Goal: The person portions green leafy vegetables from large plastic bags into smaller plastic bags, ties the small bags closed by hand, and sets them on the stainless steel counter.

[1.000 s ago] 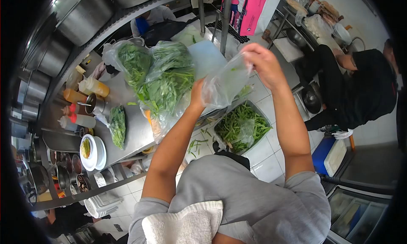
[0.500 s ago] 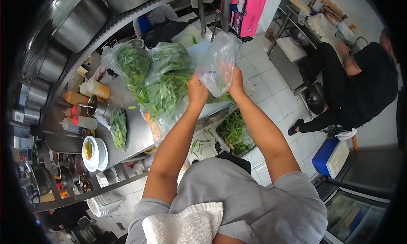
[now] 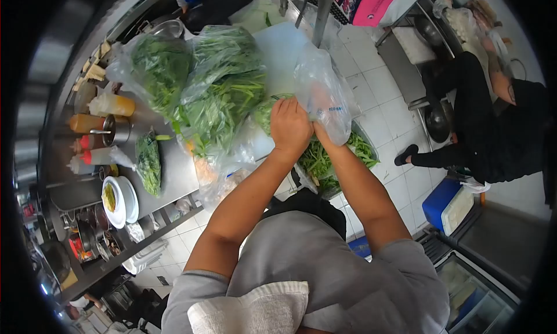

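A clear plastic bag [image 3: 333, 82] with small blue print hangs over my right hand [image 3: 320, 99], which is inside it. The cloudy film blurs those fingers. My left hand [image 3: 291, 125] is closed on the bag's mouth, close to my right wrist. Just left of my hands, large clear bags of leafy greens [image 3: 223, 82] lie on the steel counter. Beneath my forearms stands a crate of cut green stalks [image 3: 362, 148], partly covered by my right arm. A pale blue cutting board [image 3: 284, 44] lies beyond my left hand.
Sauce bottles [image 3: 113, 105], a smaller bag of greens [image 3: 149, 163] and stacked white plates [image 3: 119, 203] stand on the counter [image 3: 177, 163] to the left. At the right, a person in black [image 3: 493, 125] sits beside a metal sink. A blue cooler [image 3: 447, 203] stands on the tiled floor.
My right hand has moved into the plastic bag, and the bag has shifted right and down. My left hand has come across to my right wrist. The view has tilted downward.
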The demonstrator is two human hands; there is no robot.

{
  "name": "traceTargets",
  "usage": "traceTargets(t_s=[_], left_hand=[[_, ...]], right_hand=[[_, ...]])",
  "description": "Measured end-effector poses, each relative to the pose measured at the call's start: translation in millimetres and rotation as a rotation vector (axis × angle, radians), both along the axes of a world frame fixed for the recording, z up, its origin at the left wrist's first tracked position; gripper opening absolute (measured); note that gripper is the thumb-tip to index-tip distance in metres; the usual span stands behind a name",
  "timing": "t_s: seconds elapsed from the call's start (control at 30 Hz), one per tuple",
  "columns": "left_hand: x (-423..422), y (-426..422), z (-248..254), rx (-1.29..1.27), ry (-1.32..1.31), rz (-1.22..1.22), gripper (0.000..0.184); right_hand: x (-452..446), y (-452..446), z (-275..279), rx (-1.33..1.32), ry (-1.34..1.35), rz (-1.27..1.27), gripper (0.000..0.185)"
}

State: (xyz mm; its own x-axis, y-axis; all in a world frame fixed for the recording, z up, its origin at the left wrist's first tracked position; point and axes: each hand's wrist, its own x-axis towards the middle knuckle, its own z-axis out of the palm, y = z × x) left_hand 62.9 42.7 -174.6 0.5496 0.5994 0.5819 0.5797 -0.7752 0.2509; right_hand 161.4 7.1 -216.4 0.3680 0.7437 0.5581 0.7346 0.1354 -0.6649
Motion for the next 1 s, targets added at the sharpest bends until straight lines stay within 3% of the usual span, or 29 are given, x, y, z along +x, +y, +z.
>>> traceTargets(t_s=[0.07, 0.23, 0.3, 0.4, 0.43, 0.47, 0.5, 0.57, 0.63, 0.7, 0.77, 0.83, 0.9, 0.97, 1.0], left_hand=[[2.6, -1.4, -2.1, -0.171, -0.084, -0.023, 0.028], [6.8, 11.1, -2.4, -0.254, -0.123, -0.030, 0.025], [2.7, 10.9, -4.2, -0.237, -0.176, -0.004, 0.023], [1.7, 14.3, -26.0, -0.136, -0.376, -0.015, 0.022], [5.2, 14.1, -48.0, -0.285, -0.546, 0.011, 0.021], [8.1, 15.2, -48.6, -0.434, -0.716, 0.036, 0.021], [5.3, 16.0, -49.9, -0.431, -0.721, 0.036, 0.021], [-3.1, 19.0, -28.7, -0.111, -0.450, -0.091, 0.021], [-6.3, 17.9, -22.7, -0.171, -0.367, -0.101, 0.023], [-8.7, 12.2, -14.3, -0.237, -0.288, -0.101, 0.025], [-11.1, 7.7, 3.9, -0.345, -0.108, -0.122, 0.025], [-12.1, 3.2, 13.7, -0.359, -0.165, -0.119, 0.033], [-8.5, 1.0, 2.9, -0.374, -0.219, -0.129, 0.043], [1.2, 4.9, -42.0, -0.494, -0.461, -0.272, 0.062], [6.5, 8.8, -48.9, -0.428, -0.413, -0.159, 0.072]], right_hand=[[4.5, 5.3, -4.0, 0.008, 0.027, -0.021, 0.052], [31.2, 6.0, 2.5, -0.012, -0.026, 0.009, 0.056], [42.2, -0.7, 6.4, -0.368, 0.488, 0.242, 0.054], [18.3, -14.4, 62.1, -0.168, 0.692, 0.405, 0.043], [19.6, -11.3, 61.7, -0.166, 0.682, 0.410, 0.043], [23.5, -4.9, 58.7, -0.245, 0.470, 0.336, 0.036], [26.6, 0.1, 56.9, -0.320, 0.262, 0.255, 0.031], [31.1, 17.5, 65.4, -0.421, 0.318, 0.253, 0.028], [31.9, 35.3, 64.2, -0.506, 0.372, 0.243, 0.026], [32.4, 46.7, 45.5, -0.471, 0.993, 0.233, 0.025], [35.0, 56.1, 56.5, -0.527, 0.952, 0.152, 0.023], [31.2, 61.0, 66.0, -0.591, 0.923, 0.063, 0.021], [11.8, 72.4, 80.2, -0.288, 0.031, 0.209, 0.022], [-29.2, 66.9, 96.1, -0.567, -0.156, 0.239, 0.022], [-45.4, 57.5, 104.9, -0.536, -0.123, 0.231, 0.022]])
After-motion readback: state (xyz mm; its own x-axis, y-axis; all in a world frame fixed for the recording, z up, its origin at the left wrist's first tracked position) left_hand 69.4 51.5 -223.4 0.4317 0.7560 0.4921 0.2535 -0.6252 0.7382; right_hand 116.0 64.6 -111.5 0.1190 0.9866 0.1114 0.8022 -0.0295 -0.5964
